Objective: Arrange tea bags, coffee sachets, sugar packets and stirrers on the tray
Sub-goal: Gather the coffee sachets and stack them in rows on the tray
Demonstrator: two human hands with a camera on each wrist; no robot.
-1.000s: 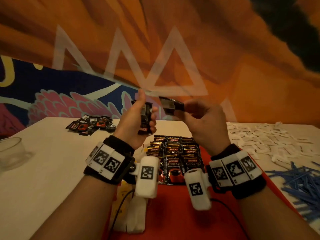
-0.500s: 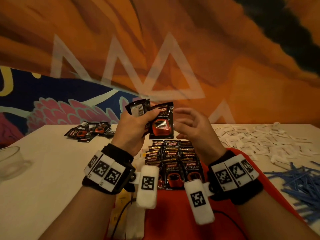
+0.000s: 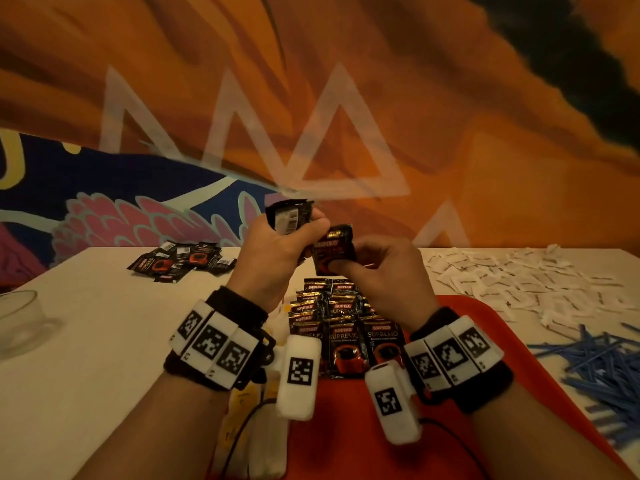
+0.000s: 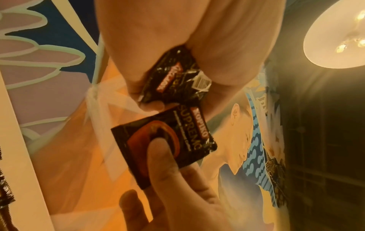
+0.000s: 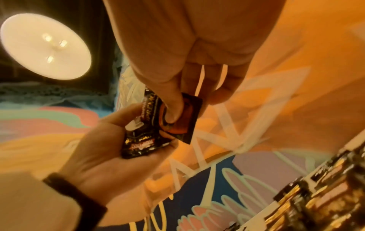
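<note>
Table [image 3: 104, 358]: white top, pale and plain, running back to the wall.
Glass bowl [image 3: 20, 320]: clear, standing at the table's far left edge, partly cut off by the frame.
Wall mural [image 3: 450, 150]: orange ground with pale outlined triangles; a dark blue band with pink, pale-edged petal shapes [image 3: 114, 223] at lower left.
Ceiling lamp [image 5: 45, 46]: round, white, lit, against a dark ceiling; also seen from the left wrist [image 4: 335, 39].

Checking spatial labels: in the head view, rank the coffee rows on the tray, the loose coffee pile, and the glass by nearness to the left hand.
From the left hand:
1. Coffee rows on the red tray, just below it.
2. Loose coffee pile, on the table to its left.
3. Glass, at the far left edge.
</note>
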